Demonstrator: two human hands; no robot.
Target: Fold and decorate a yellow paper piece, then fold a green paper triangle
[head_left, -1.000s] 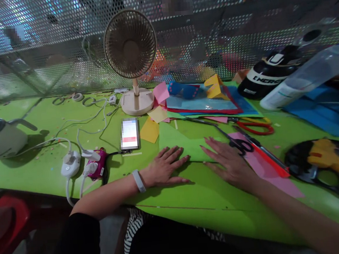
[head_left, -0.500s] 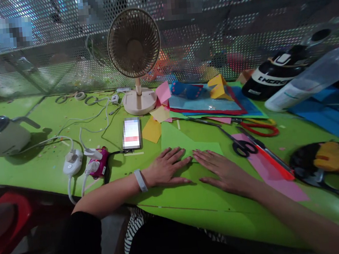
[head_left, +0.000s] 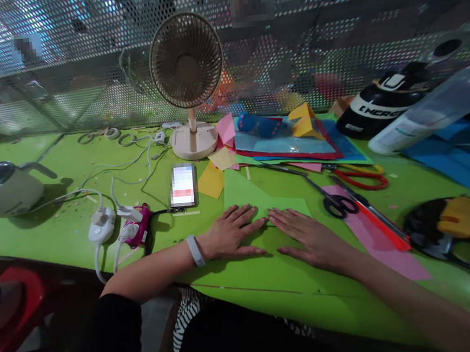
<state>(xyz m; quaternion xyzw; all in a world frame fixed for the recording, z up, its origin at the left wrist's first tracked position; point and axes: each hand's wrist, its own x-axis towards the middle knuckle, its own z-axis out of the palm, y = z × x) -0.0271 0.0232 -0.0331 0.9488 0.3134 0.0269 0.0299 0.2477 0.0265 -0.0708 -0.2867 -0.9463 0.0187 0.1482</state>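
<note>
Both palms face down on a folded sheet of light green paper [head_left: 246, 191] lying on the green table. My left hand [head_left: 236, 233] is spread flat over the paper's lower left, with a pale band on its wrist. Flat on the lower right lies my right hand [head_left: 298, 233], fingers stretched toward the left hand and nearly meeting it. The hands hide the paper's lower edge. Dark-handled scissors [head_left: 339, 206] rest to the right, partly over a strip of pink paper [head_left: 379, 246].
A fan [head_left: 186, 60] stands behind, with a phone [head_left: 182, 185] before it. Plugged sockets [head_left: 135, 227] and cables lie left, near a pot [head_left: 10, 188]. Coloured sheets [head_left: 285, 139], red-handled scissors [head_left: 361, 177], a black bottle [head_left: 376, 108] and a glue gun [head_left: 466, 223] are right.
Hands and paper hold the same place. Only a very slight shift of the whole view shows.
</note>
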